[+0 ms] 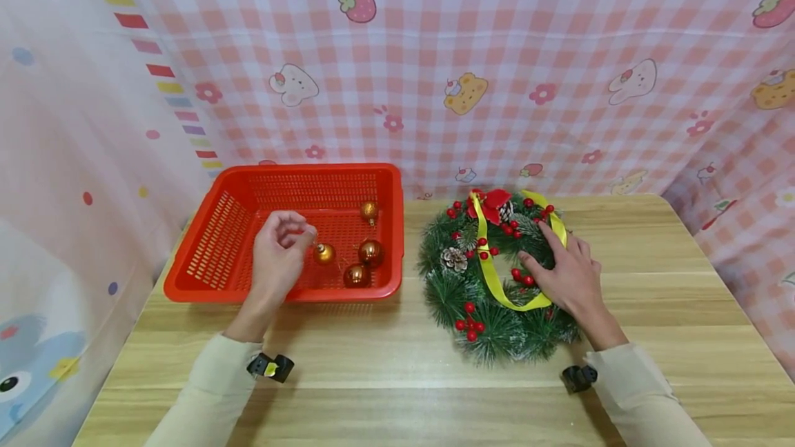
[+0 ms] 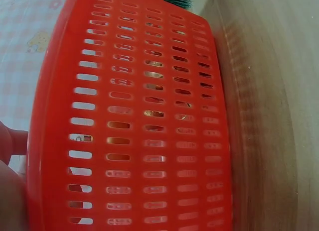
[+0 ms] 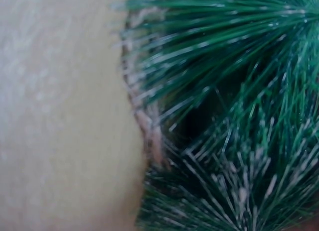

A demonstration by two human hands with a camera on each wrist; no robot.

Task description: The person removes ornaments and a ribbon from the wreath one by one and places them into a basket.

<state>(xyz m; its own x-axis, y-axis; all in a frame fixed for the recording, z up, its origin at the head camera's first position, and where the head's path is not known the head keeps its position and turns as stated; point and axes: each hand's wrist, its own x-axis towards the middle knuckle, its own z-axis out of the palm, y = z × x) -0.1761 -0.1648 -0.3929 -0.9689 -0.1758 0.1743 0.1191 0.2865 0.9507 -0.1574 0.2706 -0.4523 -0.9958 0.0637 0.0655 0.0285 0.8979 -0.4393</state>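
A gold Christmas ball hangs just under the fingertips of my left hand, thumb and forefinger pinched at its top over the red plastic basket. Through the basket's slots in the left wrist view, the gold ball shows higher than the other balls. My right hand rests on the right side of a green Christmas wreath, its thumb and forefinger extended over the ring. A yellow ribbon loops across the wreath beside that hand. Green needles fill much of the right wrist view.
Two shiny copper balls and a glittery gold ball lie in the basket's right part. The wreath carries red berries, a pinecone and a red flower. Basket and wreath stand on a wooden table before a checked curtain.
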